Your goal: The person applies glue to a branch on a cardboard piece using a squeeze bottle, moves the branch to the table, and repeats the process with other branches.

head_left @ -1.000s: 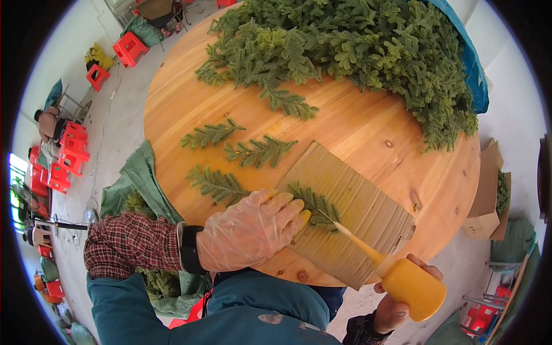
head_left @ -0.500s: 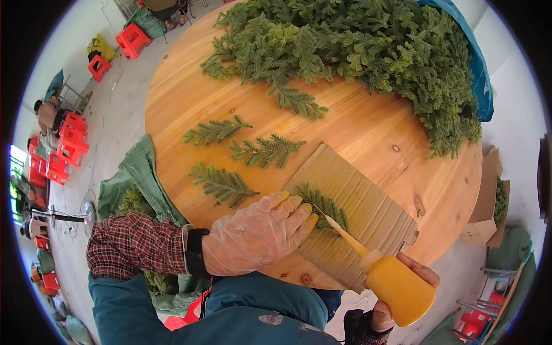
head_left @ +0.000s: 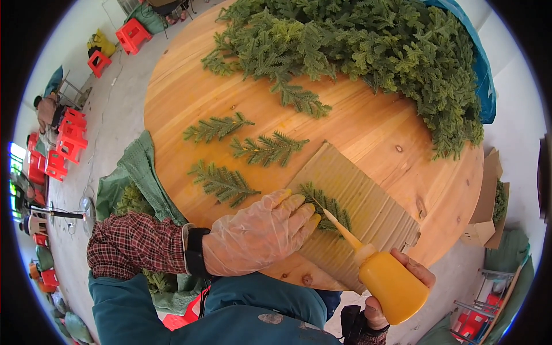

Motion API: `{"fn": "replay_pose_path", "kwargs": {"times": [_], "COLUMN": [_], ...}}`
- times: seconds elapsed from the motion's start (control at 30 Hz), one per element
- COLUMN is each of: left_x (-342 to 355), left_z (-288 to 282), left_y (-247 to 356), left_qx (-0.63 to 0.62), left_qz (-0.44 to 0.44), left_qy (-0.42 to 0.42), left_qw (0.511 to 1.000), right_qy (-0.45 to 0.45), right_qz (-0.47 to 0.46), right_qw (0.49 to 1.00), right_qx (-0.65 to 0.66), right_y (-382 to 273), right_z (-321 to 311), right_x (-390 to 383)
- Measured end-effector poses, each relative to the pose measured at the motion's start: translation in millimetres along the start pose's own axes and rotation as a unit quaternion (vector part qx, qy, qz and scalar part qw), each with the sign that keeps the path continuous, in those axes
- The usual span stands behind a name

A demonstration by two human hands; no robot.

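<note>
My left hand [head_left: 259,236], in a thin clear glove with yellow-stained fingertips, has its fingers pressed together on one end of a green artificial fir sprig [head_left: 330,213]. The sprig lies on a piece of corrugated cardboard [head_left: 379,213] at the near side of the round wooden table. In my bare right hand [head_left: 414,269] is a yellow squeeze bottle [head_left: 394,286], tilted so that its long pale nozzle [head_left: 340,229] points down at the sprig's stem. Whether the nozzle tip touches the stem, I cannot tell.
Three loose sprigs [head_left: 270,149] lie left of the cardboard. A large heap of fir sprigs [head_left: 356,43] on blue plastic covers the table's far side. A green sack [head_left: 135,172] stands at the left, an open carton [head_left: 483,215] at the right. Red stools [head_left: 133,35] stand beyond.
My right hand has shifted the bottle a little to the left and up, its nozzle moving slightly along the sprig. My left hand stays on the sprig's end.
</note>
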State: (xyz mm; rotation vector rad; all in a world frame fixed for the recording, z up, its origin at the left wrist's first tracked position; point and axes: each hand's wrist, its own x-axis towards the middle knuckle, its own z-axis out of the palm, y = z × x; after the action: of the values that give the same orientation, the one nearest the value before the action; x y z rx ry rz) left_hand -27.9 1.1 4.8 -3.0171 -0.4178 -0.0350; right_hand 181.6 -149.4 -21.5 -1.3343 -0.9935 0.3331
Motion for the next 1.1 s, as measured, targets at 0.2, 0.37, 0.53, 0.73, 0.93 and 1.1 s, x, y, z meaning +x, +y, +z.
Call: {"fn": "replay_pose_path", "kwargs": {"times": [0.2,0.37,0.53,0.73,0.93,1.1], "left_x": [0,0,0,0,1,-1], "left_z": [1,-1,-1,2,-1,4], "left_y": [0,0,0,0,0,0], "left_qx": [-0.001,-0.005,-0.002,0.002,0.002,-0.007], "left_qz": [0.000,0.001,0.004,0.001,0.001,-0.002], "left_qy": [-0.005,-0.008,-0.012,-0.003,-0.012,-0.002], "left_qw": [1.000,1.000,1.000,1.000,1.000,1.000], "right_qy": [0.010,0.014,0.008,0.004,-0.008,0.046], "right_qz": [-0.003,0.024,-0.024,-0.033,-0.023,-0.056], "right_qw": [1.000,0.999,0.999,0.999,0.999,0.997], "right_qx": [0.018,0.034,0.032,0.025,0.046,0.026], "right_y": [-4,-8,3,-1,0,5], "right_z": [2,-1,6,6,-5,-11], "right_x": [0,-3,-1,2,4,0]}}
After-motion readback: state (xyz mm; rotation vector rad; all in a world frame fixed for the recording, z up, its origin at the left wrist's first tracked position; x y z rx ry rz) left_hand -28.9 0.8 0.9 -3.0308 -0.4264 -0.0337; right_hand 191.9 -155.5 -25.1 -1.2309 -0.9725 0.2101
